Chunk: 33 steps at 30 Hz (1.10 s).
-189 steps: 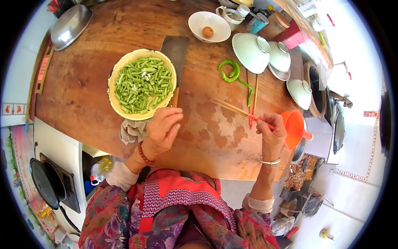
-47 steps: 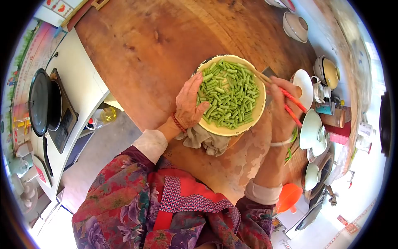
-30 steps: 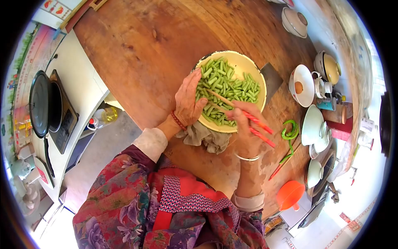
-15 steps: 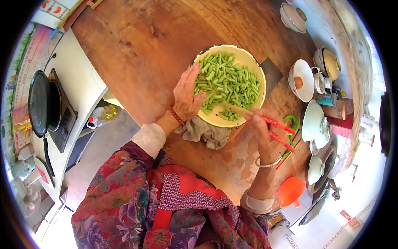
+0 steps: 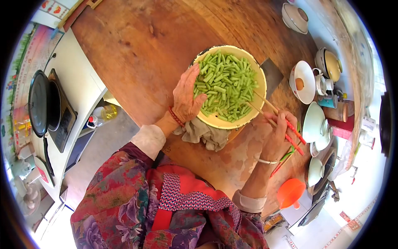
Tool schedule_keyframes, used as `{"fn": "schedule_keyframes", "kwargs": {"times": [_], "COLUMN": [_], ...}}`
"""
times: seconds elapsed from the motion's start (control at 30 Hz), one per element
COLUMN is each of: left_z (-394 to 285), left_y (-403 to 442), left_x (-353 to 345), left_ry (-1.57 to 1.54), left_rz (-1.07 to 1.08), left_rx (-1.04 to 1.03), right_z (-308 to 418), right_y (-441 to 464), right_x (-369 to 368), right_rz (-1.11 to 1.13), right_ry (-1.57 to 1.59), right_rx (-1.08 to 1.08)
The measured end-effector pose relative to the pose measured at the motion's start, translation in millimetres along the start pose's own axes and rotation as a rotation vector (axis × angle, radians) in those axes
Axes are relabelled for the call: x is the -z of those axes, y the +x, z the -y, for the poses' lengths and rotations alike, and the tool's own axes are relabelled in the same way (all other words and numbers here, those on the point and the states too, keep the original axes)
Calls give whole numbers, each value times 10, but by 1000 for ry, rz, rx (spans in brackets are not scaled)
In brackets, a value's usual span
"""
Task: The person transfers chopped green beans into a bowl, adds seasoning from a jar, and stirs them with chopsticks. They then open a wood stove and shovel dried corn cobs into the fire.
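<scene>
Currently risking a scatter of short-cut, bright green bean pieces (image 5: pixel 226 81), all lying inside the round cream-yellow enamel bowl (image 5: pixel 215 121) with dark chips along its edge; taking the bowl's centre as the clock and the top of the view as twelve. Could flick pieces over the rim at four o'clock by sweeping or lifting too sharply on that side. Could also set the bowl turning or sliding on the polished brown wooden counter (image 5: pixel 137 62) by pushing from four without enough counter-pressure at nine. Might drag along the crumpled grey-beige cloth (image 5: pixel 205 135), bunched beside the bowl at seven, in any such slide; impossible to tell about any fold beneath the base. Might brush the green chilli pepper (image 5: pixel 286 156) at five, just beside the right wrist, by dropping the forearm.

Steadying the rim at nine o'clock with the left hand (image 5: pixel 187 95), fingers together, thumb spread well away, forearm angled in from eight. Gripping slim wooden chopsticks with red handle ends (image 5: pixel 297 133) in the right hand (image 5: pixel 275 133), closed narrowly around both between four and five. Pointing the slightly parted tips towards ten; too blurred there to tell touching from hovering. Bringing the right forearm up from nearly six.
</scene>
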<state>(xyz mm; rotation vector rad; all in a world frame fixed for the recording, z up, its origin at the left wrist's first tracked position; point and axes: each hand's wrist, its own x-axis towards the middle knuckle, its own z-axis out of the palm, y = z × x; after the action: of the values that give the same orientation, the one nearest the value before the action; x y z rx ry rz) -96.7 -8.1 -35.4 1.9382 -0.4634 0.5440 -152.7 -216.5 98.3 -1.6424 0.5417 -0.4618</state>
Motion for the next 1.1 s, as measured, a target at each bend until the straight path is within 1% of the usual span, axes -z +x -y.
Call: {"fn": "schedule_keyframes", "kwargs": {"times": [0.1,0.17,0.23,0.27,0.33,0.37,0.43,0.47,0.57,0.6,0.63,0.7,0.77,0.83,0.87,0.9,0.97,1.0,1.03,1.1], "left_z": [-20,-14,-6,-6,-4,3,7,0,-6,-12,-12,-4,-4,-6,-7,-7,-11,-13,-13,-19], "left_y": [8,8,1,-1,-4,-4,2,7,26,12,3,9,8,13,12,10,3,2,3,-3], "left_x": [9,3,9,10,7,4,12,16,21,25,25,11,9,11,10,8,3,4,5,-6], "left_ry": [-2,-8,-18,-28,-39,-33,-25,-23,-9,-2,-7,-5,-4,-4,-4,-3,2,9,8,16], "left_rz": [12,9,4,8,11,9,7,11,12,14,15,1,-1,-1,0,0,1,3,8,2], "left_rx": [12,6,4,9,13,8,3,2,-4,-8,-5,-4,-3,-8,-6,-5,-3,0,-6,-8], "right_z": [-157,-86,62,123,203,161,-49,-156,-127,-90,-10,223,347,383,373,339,230,158,158,171], "right_y": [96,68,16,-22,-109,-138,-175,-184,-133,-65,-24,14,-42,-114,-157,-147,-85,-22,47,204], "right_x": [-171,-260,-348,-417,-582,-658,-790,-814,-651,-583,-518,-382,-242,-105,-71,-55,-21,-31,-57,-103], "right_rz": [-2,30,166,169,267,268,319,331,310,310,309,361,372,517,531,529,558,547,540,477], "right_ry": [89,119,72,71,49,48,169,160,93,52,47,-90,-81,-122,-205,-206,-343,-362,-359,-316], "right_rx": [49,82,203,202,115,117,86,115,96,126,125,167,151,126,36,38,-34,79,79,192]}}
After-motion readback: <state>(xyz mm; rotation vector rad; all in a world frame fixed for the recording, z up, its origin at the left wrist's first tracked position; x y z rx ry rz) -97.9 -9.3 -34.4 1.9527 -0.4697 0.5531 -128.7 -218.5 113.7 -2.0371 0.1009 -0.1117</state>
